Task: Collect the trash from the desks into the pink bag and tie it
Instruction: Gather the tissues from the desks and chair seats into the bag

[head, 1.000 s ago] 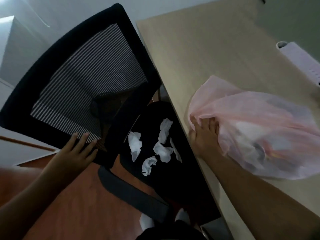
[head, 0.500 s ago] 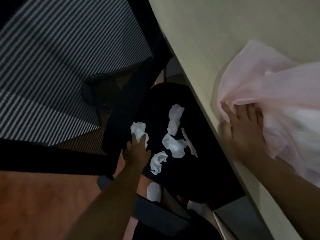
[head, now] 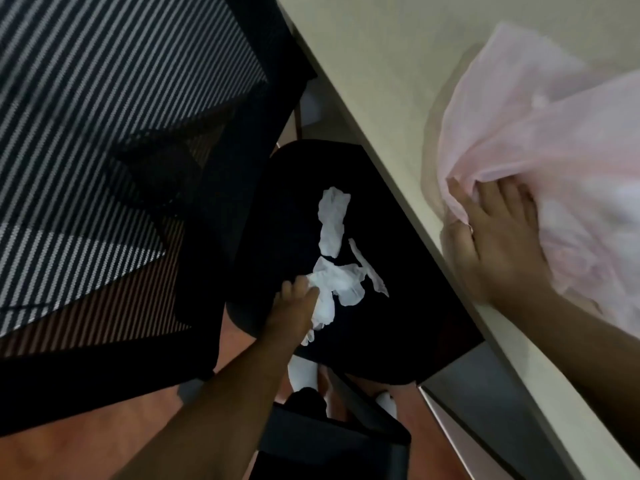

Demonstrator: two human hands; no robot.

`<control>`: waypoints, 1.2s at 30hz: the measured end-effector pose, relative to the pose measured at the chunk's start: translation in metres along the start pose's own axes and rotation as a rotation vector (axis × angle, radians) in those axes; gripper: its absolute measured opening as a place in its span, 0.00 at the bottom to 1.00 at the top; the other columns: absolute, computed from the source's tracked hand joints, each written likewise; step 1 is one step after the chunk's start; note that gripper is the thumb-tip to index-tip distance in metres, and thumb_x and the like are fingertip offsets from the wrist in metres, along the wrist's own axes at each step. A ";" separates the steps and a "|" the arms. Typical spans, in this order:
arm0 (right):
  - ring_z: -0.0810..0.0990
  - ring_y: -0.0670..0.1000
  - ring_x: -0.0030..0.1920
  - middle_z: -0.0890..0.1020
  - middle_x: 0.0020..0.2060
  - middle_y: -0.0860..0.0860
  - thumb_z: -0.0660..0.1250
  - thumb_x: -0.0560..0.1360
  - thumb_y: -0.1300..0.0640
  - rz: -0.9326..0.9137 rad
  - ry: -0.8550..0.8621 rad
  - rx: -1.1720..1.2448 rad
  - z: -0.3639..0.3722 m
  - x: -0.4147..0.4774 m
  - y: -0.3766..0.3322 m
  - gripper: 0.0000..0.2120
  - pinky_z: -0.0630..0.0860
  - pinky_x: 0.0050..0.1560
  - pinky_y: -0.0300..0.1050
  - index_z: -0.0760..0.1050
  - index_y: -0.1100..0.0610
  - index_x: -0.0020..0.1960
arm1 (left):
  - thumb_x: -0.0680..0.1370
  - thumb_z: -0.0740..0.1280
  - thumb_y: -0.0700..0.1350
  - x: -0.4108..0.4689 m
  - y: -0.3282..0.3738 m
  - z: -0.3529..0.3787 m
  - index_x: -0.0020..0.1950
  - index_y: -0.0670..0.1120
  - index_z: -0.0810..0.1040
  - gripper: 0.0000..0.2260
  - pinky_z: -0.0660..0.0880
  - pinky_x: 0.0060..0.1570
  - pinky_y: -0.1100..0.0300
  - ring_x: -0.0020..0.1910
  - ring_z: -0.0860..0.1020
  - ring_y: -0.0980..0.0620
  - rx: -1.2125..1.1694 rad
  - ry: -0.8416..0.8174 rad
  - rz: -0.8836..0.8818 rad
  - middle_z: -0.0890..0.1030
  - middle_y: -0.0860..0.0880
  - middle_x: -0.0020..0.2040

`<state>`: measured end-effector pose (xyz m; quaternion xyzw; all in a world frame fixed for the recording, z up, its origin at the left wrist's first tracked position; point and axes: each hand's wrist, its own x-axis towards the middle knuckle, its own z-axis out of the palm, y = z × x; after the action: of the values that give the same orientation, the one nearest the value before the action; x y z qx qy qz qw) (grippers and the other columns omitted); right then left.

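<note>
Pale tabletop [head: 374, 64] with pink bag [head: 554, 161] lying near its left edge, black chair seat [head: 284, 216] beside that edge carrying crumpled white tissues [head: 334, 226], reddish floor [head: 69, 452] below

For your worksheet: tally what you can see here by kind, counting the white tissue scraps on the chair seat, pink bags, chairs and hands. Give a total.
White tissue scraps: about 4, some bunched under the left hand
Pink bag: 1
Chair: 1
Hands, with the right hand: 2
Total: about 8

Dim room: mesh chair [head: 104, 116], beige desk [head: 374, 74], reddish floor [head: 86, 455].
</note>
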<state>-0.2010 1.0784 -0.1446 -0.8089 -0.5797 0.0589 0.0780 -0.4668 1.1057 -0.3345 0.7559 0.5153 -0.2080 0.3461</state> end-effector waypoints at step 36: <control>0.56 0.58 0.76 0.64 0.75 0.54 0.48 0.77 0.51 0.045 -0.030 0.060 0.002 -0.001 0.004 0.26 0.46 0.77 0.54 0.62 0.47 0.75 | 0.78 0.69 0.48 0.100 0.095 -0.054 0.74 0.48 0.69 0.24 0.79 0.44 0.52 0.64 0.73 0.36 -0.099 -0.105 0.202 0.72 0.42 0.68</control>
<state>-0.1978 1.0759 -0.1479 -0.8180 -0.5605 0.0903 0.0922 -0.3431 1.1868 -0.3358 0.7740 0.4275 -0.1856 0.4285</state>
